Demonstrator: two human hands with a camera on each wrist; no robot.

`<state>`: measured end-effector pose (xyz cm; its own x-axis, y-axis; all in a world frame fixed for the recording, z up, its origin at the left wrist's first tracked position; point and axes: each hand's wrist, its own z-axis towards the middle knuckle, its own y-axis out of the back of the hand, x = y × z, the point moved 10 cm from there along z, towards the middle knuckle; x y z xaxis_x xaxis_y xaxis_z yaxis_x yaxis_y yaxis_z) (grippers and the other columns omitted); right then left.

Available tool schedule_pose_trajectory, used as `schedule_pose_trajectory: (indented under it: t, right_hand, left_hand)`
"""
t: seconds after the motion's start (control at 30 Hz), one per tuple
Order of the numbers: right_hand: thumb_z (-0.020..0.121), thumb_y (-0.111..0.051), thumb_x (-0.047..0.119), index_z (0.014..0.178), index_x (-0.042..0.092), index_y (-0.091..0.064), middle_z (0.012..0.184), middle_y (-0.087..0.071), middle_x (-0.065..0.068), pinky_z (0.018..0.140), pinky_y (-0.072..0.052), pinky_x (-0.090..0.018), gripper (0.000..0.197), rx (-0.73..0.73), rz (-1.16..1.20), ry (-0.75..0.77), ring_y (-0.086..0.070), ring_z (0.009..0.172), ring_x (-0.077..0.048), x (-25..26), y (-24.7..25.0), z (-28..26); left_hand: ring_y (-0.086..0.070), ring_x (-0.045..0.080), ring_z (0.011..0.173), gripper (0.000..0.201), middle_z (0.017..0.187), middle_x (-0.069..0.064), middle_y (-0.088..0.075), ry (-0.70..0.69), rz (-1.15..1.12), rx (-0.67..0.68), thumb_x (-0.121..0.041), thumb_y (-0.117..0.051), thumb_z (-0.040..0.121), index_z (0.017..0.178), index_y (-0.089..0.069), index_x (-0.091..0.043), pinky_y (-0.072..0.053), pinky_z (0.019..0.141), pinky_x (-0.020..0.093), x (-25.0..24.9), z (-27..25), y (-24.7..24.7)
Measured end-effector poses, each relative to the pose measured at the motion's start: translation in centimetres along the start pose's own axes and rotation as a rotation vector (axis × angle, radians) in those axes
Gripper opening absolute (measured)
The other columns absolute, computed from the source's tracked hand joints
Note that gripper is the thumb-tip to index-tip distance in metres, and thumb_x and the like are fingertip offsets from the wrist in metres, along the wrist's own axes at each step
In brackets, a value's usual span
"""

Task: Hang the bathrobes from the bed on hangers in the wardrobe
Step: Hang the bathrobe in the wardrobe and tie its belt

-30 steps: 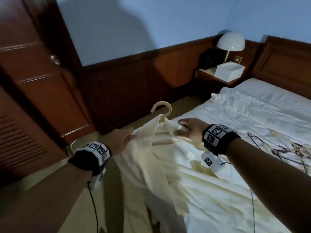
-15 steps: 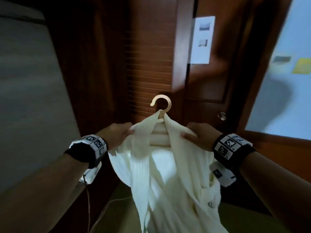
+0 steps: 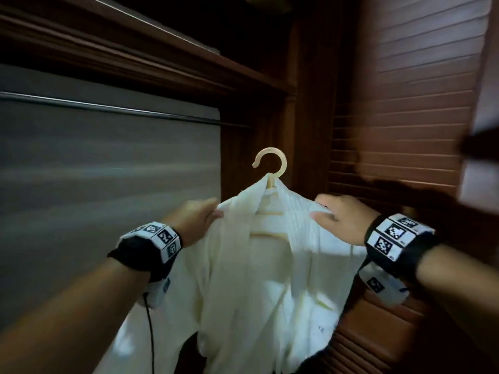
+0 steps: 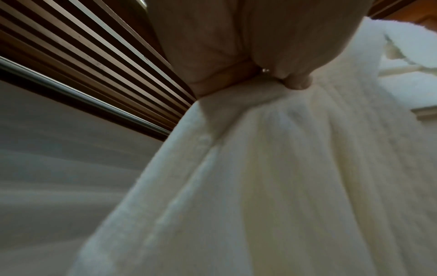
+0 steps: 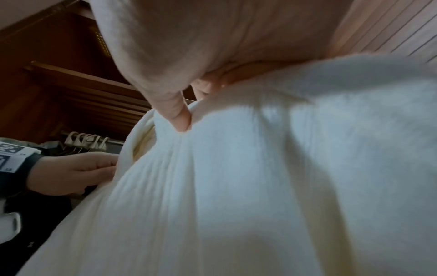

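Note:
A white bathrobe (image 3: 259, 265) hangs on a pale wooden hanger (image 3: 270, 168), held up in front of the open wardrobe. My left hand (image 3: 197, 220) grips the robe's left shoulder over the hanger arm, and my right hand (image 3: 340, 217) grips the right shoulder. The left wrist view shows my fingers (image 4: 295, 84) curled into the cloth of the bathrobe (image 4: 272, 186). In the right wrist view my thumb (image 5: 177, 115) presses into the bathrobe (image 5: 260, 177). The hanger's hook is free, below the metal rail (image 3: 108, 109).
The wardrobe's wooden shelf (image 3: 135, 55) runs above the rail. A louvred wooden door (image 3: 399, 117) stands open at the right. Several empty hangers (image 5: 85, 142) hang on the rail further left, seen in the right wrist view.
I have turned from the bed to the wardrobe, carrying the robe on its hanger. The robe has risen and now faces the rail inside the wardrobe.

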<state>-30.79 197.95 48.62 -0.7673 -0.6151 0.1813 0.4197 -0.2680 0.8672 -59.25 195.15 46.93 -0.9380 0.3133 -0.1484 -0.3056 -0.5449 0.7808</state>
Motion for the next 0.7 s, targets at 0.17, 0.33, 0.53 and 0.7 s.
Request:
schedule_pose_trajectory:
  t: [0.17, 0.33, 0.53, 0.7]
  right_hand:
    - [0.097, -0.046, 0.039, 0.105, 0.026, -0.053, 0.088, -0.058, 0.010, 0.068, -0.043, -0.029, 0.017, -0.148, -0.009, 0.182, -0.056, 0.076, -0.008, -0.4, 0.2, 14.2]
    - [0.098, -0.043, 0.042, 0.111, 0.029, -0.054, 0.099, -0.061, 0.004, 0.080, -0.048, -0.037, 0.021, -0.149, 0.017, 0.250, -0.059, 0.091, -0.018, 2.2, -3.5, 27.3]
    - [0.098, -0.039, 0.043, 0.106, 0.028, -0.055, 0.100, -0.064, -0.002, 0.075, -0.049, -0.034, 0.024, -0.088, -0.049, 0.198, -0.061, 0.090, -0.024, 5.8, -8.6, 38.5]
    - [0.093, -0.041, 0.046, 0.093, 0.028, -0.054, 0.099, -0.063, -0.001, 0.078, -0.050, -0.035, 0.023, -0.185, -0.088, 0.124, -0.062, 0.093, -0.027, 6.7, -7.9, 47.2]
  left_hand:
    - [-0.057, 0.035, 0.079, 0.021, 0.083, 0.011, -0.059, 0.114, 0.111, -0.061, -0.033, -0.048, 0.098, 0.084, -0.043, -0.018, -0.034, 0.063, 0.033, 8.1, 9.2, 3.1]
    - [-0.060, 0.032, 0.101, 0.024, 0.104, 0.008, -0.063, 0.238, 0.239, -0.082, -0.039, -0.039, 0.101, 0.102, -0.055, -0.021, -0.040, 0.076, 0.030, 16.7, 13.2, 5.4]
    - [-0.062, 0.028, 0.092, 0.037, 0.102, 0.005, -0.067, 0.395, 0.266, -0.065, -0.052, -0.031, 0.096, 0.096, -0.053, -0.022, -0.044, 0.076, 0.030, 28.6, 15.7, 4.5]
    - [-0.061, 0.029, 0.105, 0.031, 0.113, 0.009, -0.066, 0.385, 0.230, -0.130, -0.039, -0.041, 0.101, 0.107, -0.063, -0.018, -0.043, 0.085, 0.030, 34.8, 23.1, 5.7]
